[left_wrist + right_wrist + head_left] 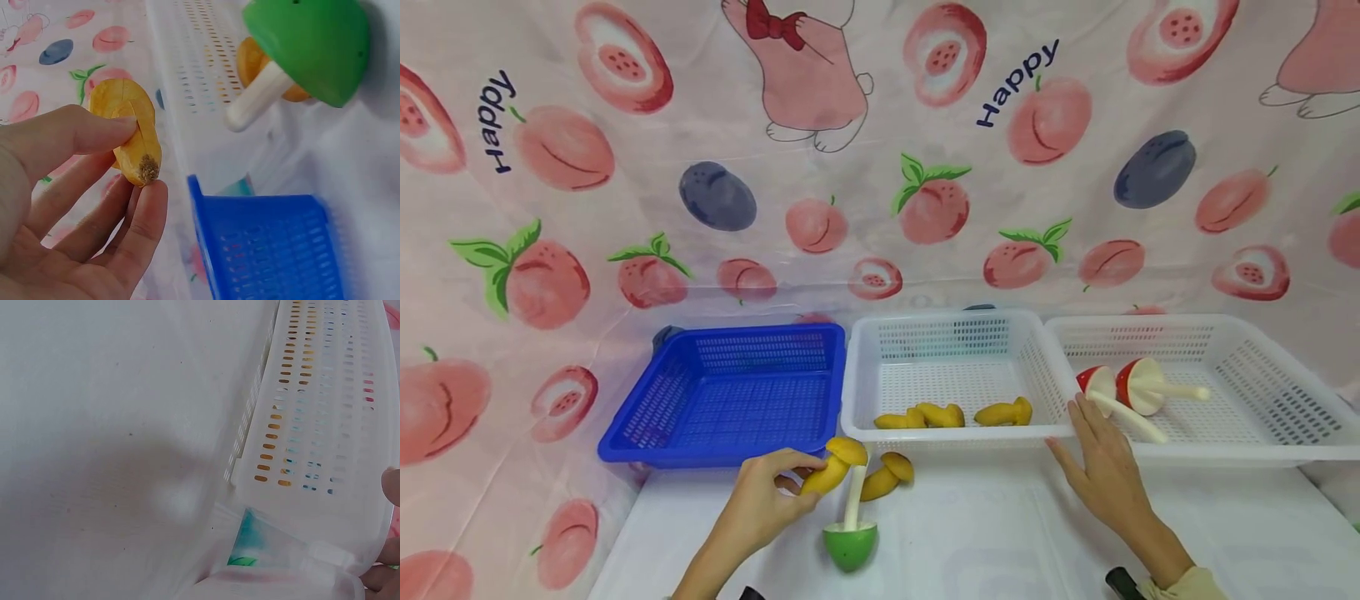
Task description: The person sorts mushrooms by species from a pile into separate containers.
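Note:
My left hand [765, 497] pinches a yellow toy mushroom [132, 128] between thumb and fingers, above the table in front of the blue basket. Beside it stands a green-capped toy mushroom [851, 546], cap down and white stem up. Another yellow toy mushroom [887, 477] lies just behind that stem. My right hand [1105, 467] rests with its fingers extended over the front rims where the two white baskets meet. Its fingertips are close to a red-capped toy mushroom [1123, 411]; whether they touch it I cannot tell. Only parts of its fingers [392, 487] show in the right wrist view.
The blue basket [722, 457] stands at the left. Several yellow mushrooms [940, 414] lie in the middle white basket [955, 434]. The right white basket [1225, 452] holds the red-capped mushroom near my fingers and another red-capped mushroom [1144, 387]. A fruit-print cloth [865, 167] hangs behind.

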A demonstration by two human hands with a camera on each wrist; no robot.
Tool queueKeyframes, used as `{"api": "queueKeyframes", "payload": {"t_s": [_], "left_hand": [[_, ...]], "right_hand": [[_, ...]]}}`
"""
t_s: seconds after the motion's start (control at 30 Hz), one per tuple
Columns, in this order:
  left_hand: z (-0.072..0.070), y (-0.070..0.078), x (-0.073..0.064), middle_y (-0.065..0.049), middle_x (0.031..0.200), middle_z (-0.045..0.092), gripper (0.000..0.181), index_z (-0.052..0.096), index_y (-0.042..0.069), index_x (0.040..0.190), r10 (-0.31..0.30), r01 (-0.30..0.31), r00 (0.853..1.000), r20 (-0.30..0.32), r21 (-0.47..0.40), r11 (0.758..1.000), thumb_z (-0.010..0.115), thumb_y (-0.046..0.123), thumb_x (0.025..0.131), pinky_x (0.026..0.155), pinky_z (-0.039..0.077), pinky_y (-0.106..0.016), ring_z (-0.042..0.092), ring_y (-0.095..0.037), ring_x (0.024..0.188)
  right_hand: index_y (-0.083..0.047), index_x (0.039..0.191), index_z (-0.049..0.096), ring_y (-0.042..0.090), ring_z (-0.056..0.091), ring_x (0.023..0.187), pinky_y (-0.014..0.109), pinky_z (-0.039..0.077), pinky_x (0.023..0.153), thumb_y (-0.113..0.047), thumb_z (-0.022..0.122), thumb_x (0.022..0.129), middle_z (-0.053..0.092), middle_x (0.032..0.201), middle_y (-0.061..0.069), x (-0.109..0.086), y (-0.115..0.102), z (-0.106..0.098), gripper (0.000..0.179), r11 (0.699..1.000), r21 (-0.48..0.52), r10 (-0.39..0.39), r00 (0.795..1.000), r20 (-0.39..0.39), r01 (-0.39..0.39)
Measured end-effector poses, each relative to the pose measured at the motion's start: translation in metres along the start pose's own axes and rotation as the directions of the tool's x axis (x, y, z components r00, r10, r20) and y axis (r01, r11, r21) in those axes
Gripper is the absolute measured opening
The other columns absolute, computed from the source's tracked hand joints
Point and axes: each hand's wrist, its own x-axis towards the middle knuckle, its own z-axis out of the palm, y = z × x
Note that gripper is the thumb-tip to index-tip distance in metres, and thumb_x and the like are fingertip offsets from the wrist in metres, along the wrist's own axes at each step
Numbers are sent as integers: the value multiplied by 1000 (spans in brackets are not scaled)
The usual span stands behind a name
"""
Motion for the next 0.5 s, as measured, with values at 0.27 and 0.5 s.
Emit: {"api": "queueKeyframes", "payload": {"t_s": [0.27, 0.5], "left_hand": [[3, 15, 22, 0, 88, 69, 29, 74, 10, 91, 103, -103, 995, 2, 25, 994, 75, -7, 69, 65, 55, -22, 64, -14, 78], [9, 18, 46, -3, 86, 70, 27, 74, 7, 92, 120, -120, 993, 4, 19, 993, 74, -7, 69, 65, 56, -28, 64, -18, 75]], "right_hand": [[9, 140, 36, 44, 27, 134, 63, 15, 108, -34, 60, 92, 29, 148, 25, -1, 0, 0, 69, 1000, 5, 6, 1000, 3, -6], [9, 139, 38, 45, 30, 131, 61, 17, 109, -34, 60, 92, 31, 147, 25, -3, 1, 0, 67, 1000, 4, -9, 1000, -12, 9]]}}
